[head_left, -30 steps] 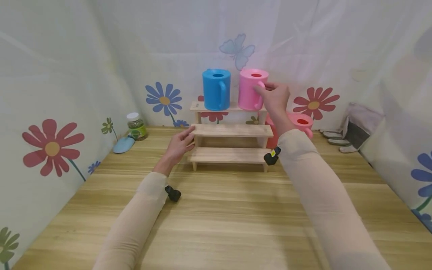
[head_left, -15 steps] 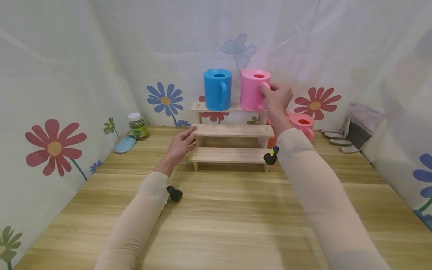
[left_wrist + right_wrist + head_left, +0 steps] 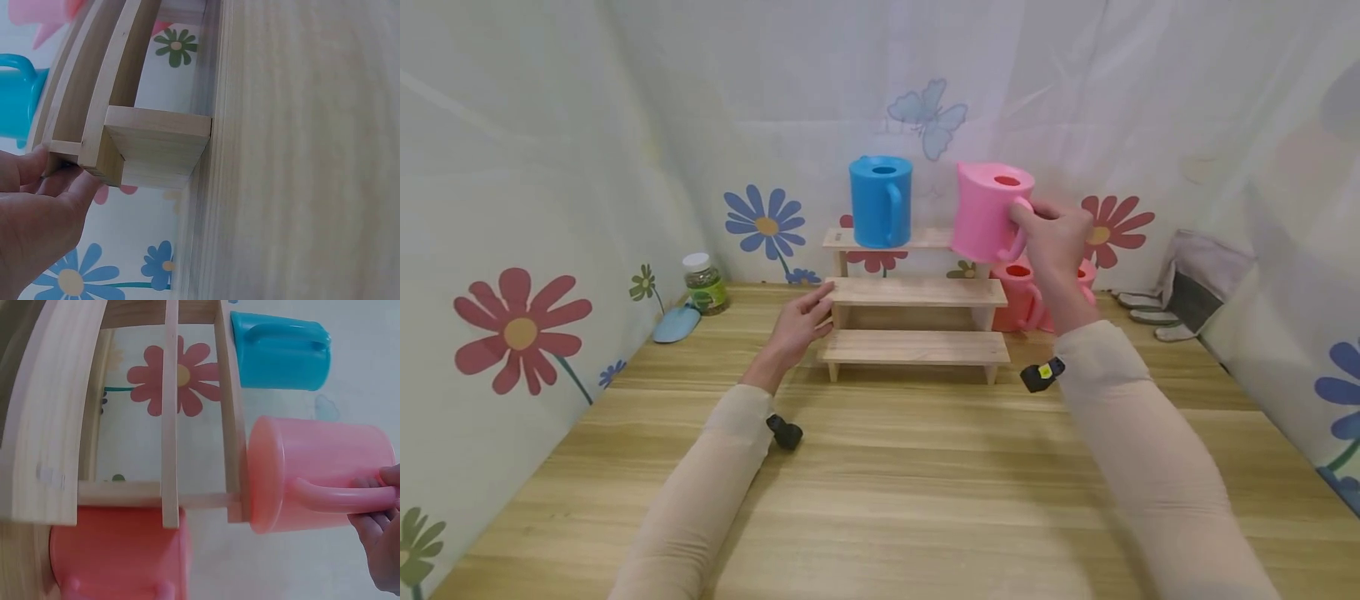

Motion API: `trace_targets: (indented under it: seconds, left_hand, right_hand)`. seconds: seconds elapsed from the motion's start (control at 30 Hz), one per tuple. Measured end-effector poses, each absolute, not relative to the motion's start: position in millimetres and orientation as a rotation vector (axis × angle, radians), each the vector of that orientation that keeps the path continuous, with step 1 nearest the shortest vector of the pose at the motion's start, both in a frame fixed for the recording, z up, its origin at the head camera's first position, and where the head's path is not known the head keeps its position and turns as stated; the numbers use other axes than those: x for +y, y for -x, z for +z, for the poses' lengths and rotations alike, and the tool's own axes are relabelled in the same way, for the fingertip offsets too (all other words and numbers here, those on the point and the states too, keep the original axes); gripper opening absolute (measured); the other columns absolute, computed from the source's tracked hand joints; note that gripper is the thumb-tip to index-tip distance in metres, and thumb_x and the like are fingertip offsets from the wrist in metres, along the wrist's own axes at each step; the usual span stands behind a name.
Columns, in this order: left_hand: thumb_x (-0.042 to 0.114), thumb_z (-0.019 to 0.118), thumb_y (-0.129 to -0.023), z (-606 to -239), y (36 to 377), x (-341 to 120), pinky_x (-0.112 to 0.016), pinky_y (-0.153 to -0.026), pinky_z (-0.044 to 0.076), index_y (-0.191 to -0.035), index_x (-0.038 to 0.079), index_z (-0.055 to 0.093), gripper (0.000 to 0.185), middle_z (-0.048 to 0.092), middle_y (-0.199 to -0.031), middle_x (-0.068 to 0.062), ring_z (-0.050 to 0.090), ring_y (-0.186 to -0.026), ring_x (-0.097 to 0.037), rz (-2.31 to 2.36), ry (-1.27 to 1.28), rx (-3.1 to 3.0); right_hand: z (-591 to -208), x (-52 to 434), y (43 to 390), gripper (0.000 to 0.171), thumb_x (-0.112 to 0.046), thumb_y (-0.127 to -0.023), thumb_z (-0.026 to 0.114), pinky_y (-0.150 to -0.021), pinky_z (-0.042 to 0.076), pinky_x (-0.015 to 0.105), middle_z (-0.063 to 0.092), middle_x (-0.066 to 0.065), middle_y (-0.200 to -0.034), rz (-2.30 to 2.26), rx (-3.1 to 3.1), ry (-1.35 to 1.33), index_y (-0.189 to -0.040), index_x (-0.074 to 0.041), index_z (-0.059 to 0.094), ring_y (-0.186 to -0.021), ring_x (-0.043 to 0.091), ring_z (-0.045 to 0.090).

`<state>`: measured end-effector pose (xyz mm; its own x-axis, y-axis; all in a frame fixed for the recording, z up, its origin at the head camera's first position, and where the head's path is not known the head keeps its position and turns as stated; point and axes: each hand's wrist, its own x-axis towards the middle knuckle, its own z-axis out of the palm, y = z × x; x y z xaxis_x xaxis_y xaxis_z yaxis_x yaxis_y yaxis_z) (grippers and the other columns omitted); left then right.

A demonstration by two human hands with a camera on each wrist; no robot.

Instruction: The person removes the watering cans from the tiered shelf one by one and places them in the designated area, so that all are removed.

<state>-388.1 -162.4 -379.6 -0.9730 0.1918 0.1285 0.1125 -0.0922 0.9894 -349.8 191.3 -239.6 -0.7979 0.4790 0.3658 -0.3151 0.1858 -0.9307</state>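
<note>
Head view shows us the pink cup (image 3: 988, 212) lifted clear of the top step of the wooden step shelf (image 3: 916, 291), tilted and hanging just right of that step's end. Our right hand (image 3: 1056, 242) holds it with fingers curled round the handle. Our left hand (image 3: 801, 321) lies with relaxed, straight fingers against the left end of the shelf's middle step, steadying it; the left wrist view confirms fingertips (image 3: 69, 181) touching the wood without gripping.

We judge the cup to be light, rigid moulded plastic with a smooth, somewhat slippery wall, unlikely to break if knocked. Its lid with a small hole gives no rim to pinch, so the handle is the sound place to take it, as the right wrist view shows (image 3: 340, 494). Held there alone, it will tend to swing and tip.

A second ago the pink cup stood upright on the top step beside the blue cup (image 3: 881, 201), with our right hand only closing on it. Now it is off the step and shifted right, uncovering the two coral cups (image 3: 1022, 292) on the bench (image 3: 895, 467) behind. Our left hand has not moved.
</note>
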Motion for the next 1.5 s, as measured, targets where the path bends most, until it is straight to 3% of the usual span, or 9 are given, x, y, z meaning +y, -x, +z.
trace_targets:
  seconds: [0.43, 0.77, 0.97, 1.17, 1.3, 1.5]
  left_hand:
    - [0.016, 0.046, -0.095, -380, 389, -162, -0.046, -0.097, 0.033, -0.136, 0.018, 0.043, 0.041, 0.025, -0.146, -0.003, 0.031, -0.127, -0.026, 2.259, -0.351, 2.096]
    - [0.015, 0.045, -0.096, -384, 389, -162, -0.045, -0.097, 0.034, -0.135, 0.019, 0.044, 0.040, 0.025, -0.146, -0.001, 0.031, -0.127, -0.026, 2.259, -0.344, 2.083]
    - [0.016, 0.047, -0.095, -382, 389, -162, -0.045, -0.097, 0.034, -0.135, 0.020, 0.045, 0.041, 0.025, -0.146, -0.001, 0.032, -0.127, -0.025, 2.263, -0.326, 2.079]
    - [0.017, 0.047, -0.095, -379, 387, -162, -0.044, -0.096, 0.036, -0.136, 0.019, 0.044, 0.041, 0.025, -0.146, -0.002, 0.032, -0.127, -0.025, 2.252, -0.327, 2.101]
    - [0.017, 0.047, -0.095, -379, 388, -161, -0.044, -0.096, 0.036, -0.135, 0.019, 0.044, 0.041, 0.026, -0.146, -0.002, 0.033, -0.126, -0.026, 2.255, -0.321, 2.104]
    - [0.017, 0.048, -0.094, -379, 389, -162, -0.043, -0.096, 0.036, -0.135, 0.020, 0.045, 0.041, 0.026, -0.146, -0.003, 0.033, -0.126, -0.026, 2.251, -0.307, 2.102]
  right_hand:
    - [-271, 231, 290, 0.042, -0.046, -0.068, 0.075, -0.071, 0.051, 0.022, 0.066, 0.003, -0.094, 1.585, -1.913, 0.224, -0.102, -0.021, 0.072, -0.086, 0.018, 0.058]
    - [-280, 260, 276, 0.052, -0.041, -0.065, 0.078, -0.074, 0.051, 0.023, 0.066, 0.002, -0.090, 1.625, -1.990, 0.313, -0.107, -0.012, 0.069, -0.082, 0.015, 0.063]
    - [-271, 288, 270, 0.061, -0.042, -0.069, 0.075, -0.073, 0.050, 0.021, 0.060, 0.006, -0.096, 1.608, -2.264, 0.273, -0.113, -0.002, 0.062, -0.081, 0.014, 0.062]
    - [-270, 323, 274, 0.046, -0.031, -0.073, 0.075, -0.069, 0.053, 0.027, 0.068, 0.003, -0.082, 1.663, -2.465, 0.046, -0.102, 0.003, 0.064, -0.076, 0.018, 0.065]
    - [-272, 336, 278, 0.044, -0.031, -0.077, 0.072, -0.073, 0.052, 0.031, 0.069, 0.008, -0.088, 1.693, -2.633, -0.040, -0.103, 0.003, 0.063, -0.085, 0.022, 0.064]
    - [-280, 346, 283, 0.043, -0.023, -0.079, 0.071, -0.074, 0.052, 0.038, 0.067, 0.015, -0.088, 1.703, -2.784, -0.091, -0.101, 0.013, 0.060, -0.081, 0.028, 0.064]
